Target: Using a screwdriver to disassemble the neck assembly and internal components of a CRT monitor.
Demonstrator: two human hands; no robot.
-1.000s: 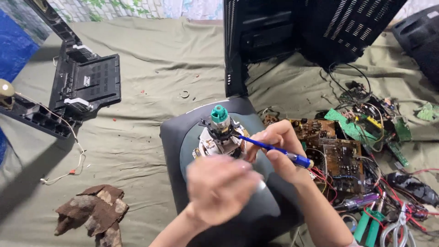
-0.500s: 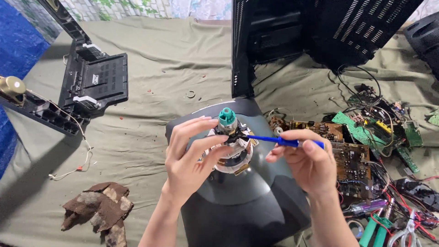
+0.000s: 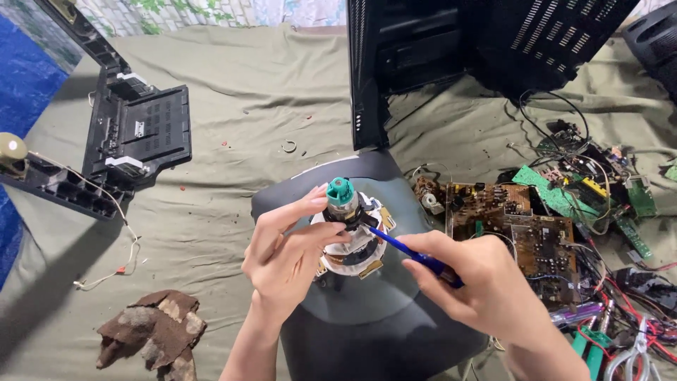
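A dark picture tube (image 3: pixel 352 317) lies face down on the cloth, its neck pointing up. On the neck sits a white coil yoke (image 3: pixel 356 248) topped by a green cap (image 3: pixel 340 189). My left hand (image 3: pixel 285 257) wraps its fingers around the yoke from the left. My right hand (image 3: pixel 479 286) grips a blue-handled screwdriver (image 3: pixel 412 255), whose tip rests at the black clamp just under the green cap.
Brown circuit boards (image 3: pixel 515 226) and tangled wires lie to the right, with green boards (image 3: pixel 564 197) behind. A black set housing (image 3: pixel 451 63) stands at the back. A black plastic panel (image 3: pixel 137 134) lies at left, a crumpled brown rag (image 3: pixel 151 331) at front left.
My left hand came off the top of the neck and now holds the yoke from the left. The screwdriver tip has settled lower on the clamp.
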